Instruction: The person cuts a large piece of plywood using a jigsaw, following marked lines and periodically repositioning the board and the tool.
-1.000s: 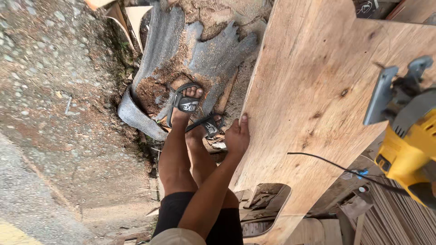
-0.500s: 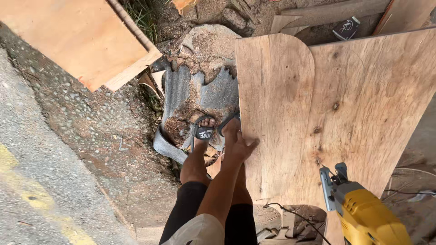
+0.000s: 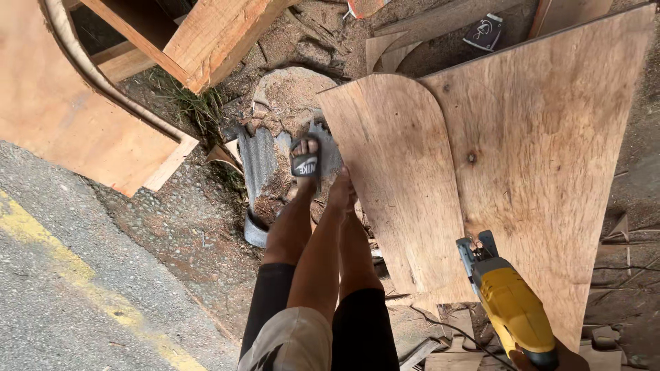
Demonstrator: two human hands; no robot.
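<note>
My left hand (image 3: 342, 192) reaches down and grips the left edge of a plywood piece with a rounded top (image 3: 399, 185). That piece lies beside and partly over a larger plywood sheet (image 3: 550, 151). My right hand (image 3: 558, 358) shows only as a sliver at the bottom edge, closed around the handle of a yellow jigsaw (image 3: 512, 309). The saw's metal shoe (image 3: 476, 249) sits at the lower edge of the plywood, where the two boards meet. My legs and a sandalled foot (image 3: 304, 161) stand just left of the boards.
A bent corrugated metal sheet (image 3: 265, 165) and a sawdust heap (image 3: 289, 89) lie under my foot. Timber beams (image 3: 206, 34) and a curved-edged board (image 3: 62, 117) are at the upper left. Asphalt with a yellow line (image 3: 75, 275) runs on the left. A black cable (image 3: 447, 326) trails near the saw.
The view has swung, so the boards now sit right of centre. The jigsaw has come up closer to the plywood's lower edge. My left hand stays on the board's left edge.
</note>
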